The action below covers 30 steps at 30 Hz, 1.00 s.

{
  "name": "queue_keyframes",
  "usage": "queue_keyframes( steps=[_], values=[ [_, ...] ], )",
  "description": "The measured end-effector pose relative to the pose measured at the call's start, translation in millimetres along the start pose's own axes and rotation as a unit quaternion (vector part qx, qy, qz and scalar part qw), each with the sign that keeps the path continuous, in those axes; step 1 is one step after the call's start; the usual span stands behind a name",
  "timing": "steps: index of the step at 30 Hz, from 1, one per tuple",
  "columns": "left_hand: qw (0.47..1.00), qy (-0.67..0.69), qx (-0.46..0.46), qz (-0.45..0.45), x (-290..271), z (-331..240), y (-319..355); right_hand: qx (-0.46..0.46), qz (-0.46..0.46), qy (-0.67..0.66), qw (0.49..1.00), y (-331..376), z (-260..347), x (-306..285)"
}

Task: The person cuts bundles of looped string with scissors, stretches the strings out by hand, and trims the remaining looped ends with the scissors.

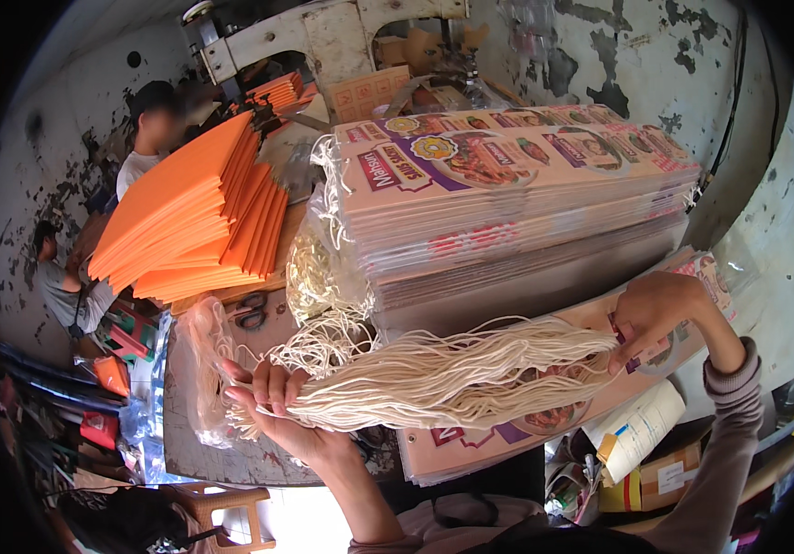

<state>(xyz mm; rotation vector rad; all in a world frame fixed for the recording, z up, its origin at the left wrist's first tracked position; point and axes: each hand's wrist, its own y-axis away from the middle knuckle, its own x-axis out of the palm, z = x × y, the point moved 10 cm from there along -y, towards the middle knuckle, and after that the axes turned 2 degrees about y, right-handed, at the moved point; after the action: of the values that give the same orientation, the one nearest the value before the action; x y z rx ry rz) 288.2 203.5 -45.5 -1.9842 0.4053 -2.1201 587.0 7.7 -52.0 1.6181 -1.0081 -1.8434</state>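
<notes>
A long bundle of cream cords (452, 379) stretches between my two hands. My left hand (291, 406) has its fingers closed round the bundle's left end, where the loose tips stick out. At the other end, the curled fingers of my right hand (660, 314) grip the cords. Beneath the bundle lies a flat printed brown paper stack (434, 457), partly covered by it. Behind rises a tall stack of similar printed pieces (526, 222), with white cord hanging at its left end. A tangled heap of cream cords (323, 342) sits just beyond my left hand.
Fanned orange paper pieces (194, 212) stand at the left of the table (277, 466). Black-handled scissors (251, 311) and a clear plastic bag (205, 369) lie nearby. A metal machine (295, 46) stands behind. Two people sit at the far left; a stool (231, 508) is below.
</notes>
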Motion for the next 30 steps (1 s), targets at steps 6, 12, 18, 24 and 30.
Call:
queue_keyframes(
  steps=[6,12,18,24,30],
  values=[
    [0.995,-0.055,0.041,-0.067,1.6,-8.6,6.4,-0.007,-0.361,0.086,0.929,47.7,29.7,-46.3],
    [0.988,-0.123,0.047,-0.075,11.0,-16.6,8.2,-0.119,-0.593,0.079,0.792,90.4,126.8,-39.7],
    [0.978,-0.199,-0.060,-0.019,33.5,19.3,-3.0,-0.525,-0.458,-0.100,0.711,28.8,284.1,52.6],
    [0.970,-0.216,-0.099,0.048,48.6,21.8,-4.4,-0.155,-0.661,-0.021,0.734,-60.6,315.0,11.4],
    [0.959,-0.209,-0.155,0.113,61.7,41.7,-4.2,-0.080,-0.578,-0.047,0.811,-109.6,308.5,9.7]
  ],
)
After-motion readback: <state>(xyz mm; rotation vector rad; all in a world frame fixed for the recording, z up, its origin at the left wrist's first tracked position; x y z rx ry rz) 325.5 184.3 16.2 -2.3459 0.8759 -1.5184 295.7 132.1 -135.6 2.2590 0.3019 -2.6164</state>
